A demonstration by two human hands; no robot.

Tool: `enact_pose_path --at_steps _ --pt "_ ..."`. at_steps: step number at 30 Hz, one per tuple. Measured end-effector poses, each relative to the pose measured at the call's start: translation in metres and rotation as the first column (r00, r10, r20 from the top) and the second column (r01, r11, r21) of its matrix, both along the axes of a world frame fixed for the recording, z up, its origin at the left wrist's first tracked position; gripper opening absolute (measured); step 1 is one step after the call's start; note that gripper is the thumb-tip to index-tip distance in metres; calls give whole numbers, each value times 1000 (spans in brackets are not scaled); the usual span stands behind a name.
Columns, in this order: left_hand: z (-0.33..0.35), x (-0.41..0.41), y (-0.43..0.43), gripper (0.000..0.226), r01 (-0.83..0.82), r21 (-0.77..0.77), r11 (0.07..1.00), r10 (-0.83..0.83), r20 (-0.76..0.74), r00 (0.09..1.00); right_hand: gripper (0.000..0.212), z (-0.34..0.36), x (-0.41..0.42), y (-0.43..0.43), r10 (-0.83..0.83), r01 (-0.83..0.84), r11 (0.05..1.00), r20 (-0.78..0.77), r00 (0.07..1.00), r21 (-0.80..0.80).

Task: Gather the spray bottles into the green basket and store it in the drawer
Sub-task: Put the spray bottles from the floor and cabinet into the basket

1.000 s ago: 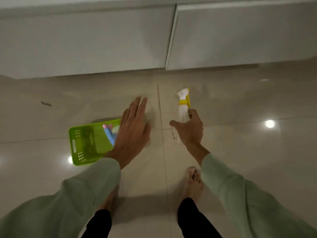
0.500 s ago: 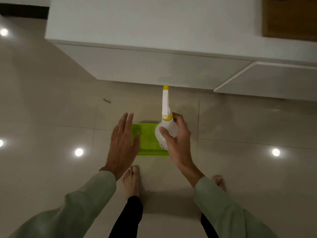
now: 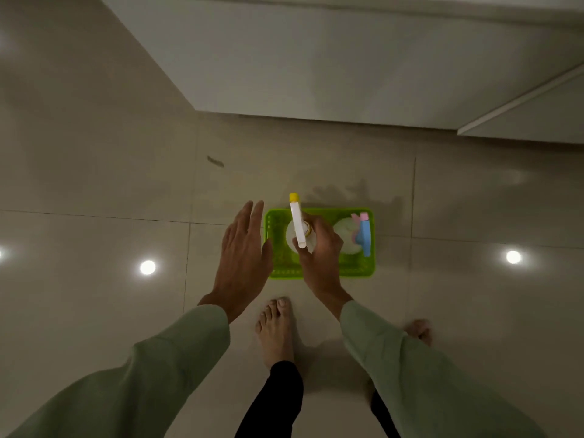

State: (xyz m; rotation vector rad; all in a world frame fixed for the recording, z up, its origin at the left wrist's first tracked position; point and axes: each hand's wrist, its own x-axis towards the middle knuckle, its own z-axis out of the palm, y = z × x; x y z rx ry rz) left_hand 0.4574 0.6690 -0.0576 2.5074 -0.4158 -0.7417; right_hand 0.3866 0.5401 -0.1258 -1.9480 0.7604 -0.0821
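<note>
A green basket (image 3: 354,270) lies on the tiled floor in front of my feet. Inside its right half stands a white spray bottle with a blue and pink trigger head (image 3: 363,233). My right hand (image 3: 322,260) is shut on a white spray bottle with a yellow nozzle (image 3: 297,222), held upright over the basket's left half; I cannot tell whether its base touches the basket. My left hand (image 3: 243,254) hovers flat with fingers apart just left of the basket, holding nothing.
A white cabinet (image 3: 316,64) runs along the top, with a drawer front (image 3: 531,115) at the upper right. My bare feet (image 3: 275,330) stand just behind the basket. A small dark mark (image 3: 215,161) lies on the glossy floor, which reflects ceiling lights (image 3: 147,267).
The view swung over the basket. My right hand carried the yellow-nozzled bottle from beside the basket to above its left half and lowered it. My left hand moved off the basket to its left side.
</note>
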Motion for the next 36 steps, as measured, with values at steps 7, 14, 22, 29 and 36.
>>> enact_pose_path --at_steps 7,14,22,29,36 --pt "-45 -9 16 68 36 37 999 -35 -32 999 26 -68 -4 17 -16 16 998 9 1000 -53" --pt "-43 -11 16 75 21 48 999 -19 -39 999 53 -59 -10 14 -28 29 998 -14 999 54" --pt "50 -9 -12 76 -1 2 1000 1 16 1000 65 48 -48 -16 69 -55 986 -84 994 158" --pt "184 16 -62 74 -21 -86 996 32 132 991 70 200 -12 -82 19 -26 994 67 998 104" --pt "301 85 -127 70 11 -187 982 47 301 952 69 332 83 -155 41 -51 998 221 974 37"
